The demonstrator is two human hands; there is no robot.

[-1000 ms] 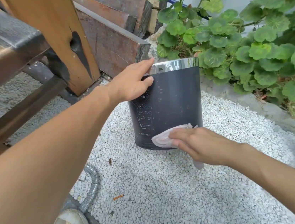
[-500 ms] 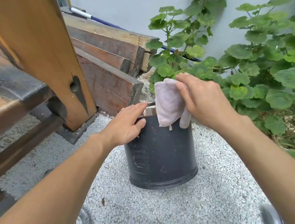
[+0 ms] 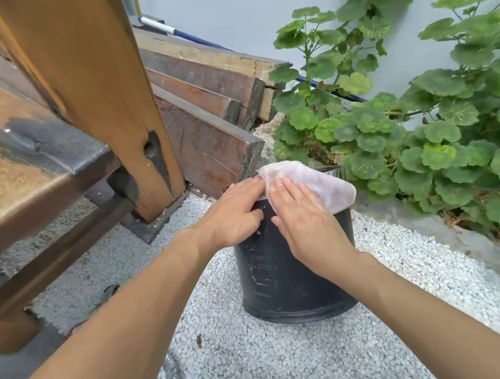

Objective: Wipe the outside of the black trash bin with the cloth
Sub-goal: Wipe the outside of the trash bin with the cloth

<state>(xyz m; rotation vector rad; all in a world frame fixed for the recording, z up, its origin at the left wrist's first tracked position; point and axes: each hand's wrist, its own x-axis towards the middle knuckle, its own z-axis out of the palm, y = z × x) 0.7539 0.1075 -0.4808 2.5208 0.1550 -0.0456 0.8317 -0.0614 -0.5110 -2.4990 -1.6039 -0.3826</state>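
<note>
White gravel (image 3: 248, 362), wooden post (image 3: 87, 83), stacked planks (image 3: 209, 99), leafy plants (image 3: 423, 124).

The cloth (image 3: 320, 180) no longer sits low on the bin (image 3: 285, 279) near its base, nor hangs bunched above the rim; it now lies spread across the top. The right hand (image 3: 303, 223) presses it flat with straight fingers. The left hand (image 3: 233, 216) now touches the cloth's edge.
</note>
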